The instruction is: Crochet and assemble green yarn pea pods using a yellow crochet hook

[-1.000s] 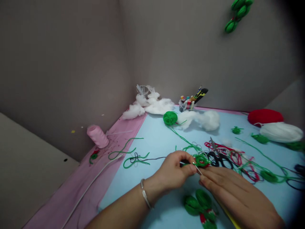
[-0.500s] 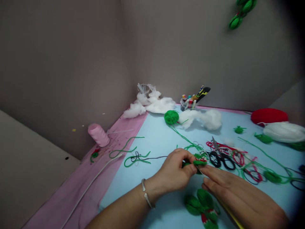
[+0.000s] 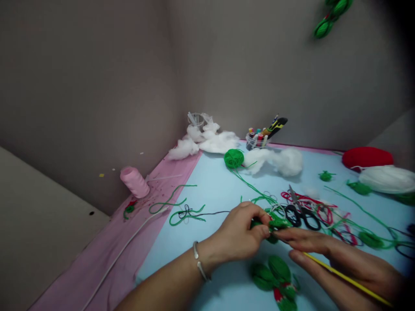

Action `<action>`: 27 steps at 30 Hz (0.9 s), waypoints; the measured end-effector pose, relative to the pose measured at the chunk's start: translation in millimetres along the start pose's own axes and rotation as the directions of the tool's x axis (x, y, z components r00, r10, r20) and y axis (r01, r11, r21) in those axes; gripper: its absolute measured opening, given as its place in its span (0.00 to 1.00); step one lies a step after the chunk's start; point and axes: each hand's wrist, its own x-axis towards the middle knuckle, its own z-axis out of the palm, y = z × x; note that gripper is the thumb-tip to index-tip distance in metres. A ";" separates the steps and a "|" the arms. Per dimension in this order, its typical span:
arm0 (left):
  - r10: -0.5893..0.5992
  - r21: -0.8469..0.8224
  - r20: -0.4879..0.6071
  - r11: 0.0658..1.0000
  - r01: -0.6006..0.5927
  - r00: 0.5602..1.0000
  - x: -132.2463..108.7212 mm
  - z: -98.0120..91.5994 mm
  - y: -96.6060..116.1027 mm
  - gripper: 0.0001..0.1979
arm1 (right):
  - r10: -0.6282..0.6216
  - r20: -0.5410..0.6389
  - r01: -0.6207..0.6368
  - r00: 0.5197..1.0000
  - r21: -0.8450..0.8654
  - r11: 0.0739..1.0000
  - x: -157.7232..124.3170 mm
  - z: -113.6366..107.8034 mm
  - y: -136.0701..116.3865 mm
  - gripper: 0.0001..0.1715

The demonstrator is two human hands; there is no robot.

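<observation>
My left hand [image 3: 242, 233] pinches a small green crochet piece [image 3: 279, 221] with red and white stitches, partly covered by the fingers. My right hand [image 3: 340, 255] grips a crochet hook [image 3: 350, 280] whose yellow handle slants down to the lower right. Its tip is hidden by the fingertips, close against the piece. Below both hands, a green crocheted figure [image 3: 275, 274] with red and white bands lies on the light blue sheet [image 3: 175, 263]. Beyond the piece, green yarn runs back to a green ball of yarn [image 3: 234, 158].
Black-handled scissors [image 3: 303, 216] rest on tangled yarn right of the hands. White stuffing [image 3: 287, 162] and a cup of pens and thread [image 3: 256, 140] stand behind. A pink thread cone [image 3: 134, 182] lies left. Red yarn [image 3: 368, 158] and white yarn [image 3: 387, 179] sit far right.
My right hand has turned and shifted slightly right, so more of the yellow handle shows. The green piece has tilted between the fingers. My left hand has hardly moved.
</observation>
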 end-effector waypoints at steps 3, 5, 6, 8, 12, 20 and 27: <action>-0.040 -0.047 0.017 0.998 0.040 0.999 0.1 -1.5 1.8 0.04 | 0.029 0.041 -0.032 0.999 0.065 0.997 1.8 -1.3 -0.1 0.04; -0.054 -0.066 0.029 0.996 0.056 0.998 0.2 -2.5 2.7 0.04 | 0.068 0.020 -0.070 0.997 0.114 0.991 3.1 -0.6 -0.7 0.04; -0.053 -0.066 0.033 0.996 0.055 0.998 0.3 -2.9 3.0 0.04 | 0.082 0.015 -0.083 0.997 0.126 0.989 3.9 0.0 -1.3 0.04; -0.040 -0.057 0.038 0.997 0.042 0.998 0.4 -3.3 3.4 0.04 | 0.085 0.004 -0.085 0.996 0.136 0.987 6.0 0.9 -3.0 0.03; -0.062 -0.137 0.033 0.988 0.066 0.998 0.2 -2.1 1.9 0.03 | 0.092 -0.026 -0.085 0.995 0.192 0.978 11.8 1.7 -5.8 0.01; -0.166 -0.237 0.026 0.957 0.167 0.986 2.5 3.4 -4.3 0.04 | 0.183 0.049 -0.190 0.982 0.240 0.952 10.3 5.1 1.9 0.05; -0.187 -0.305 0.019 0.934 0.184 0.982 3.4 3.5 -2.1 0.06 | 0.185 0.123 -0.210 0.975 0.233 0.949 4.3 2.9 10.6 0.07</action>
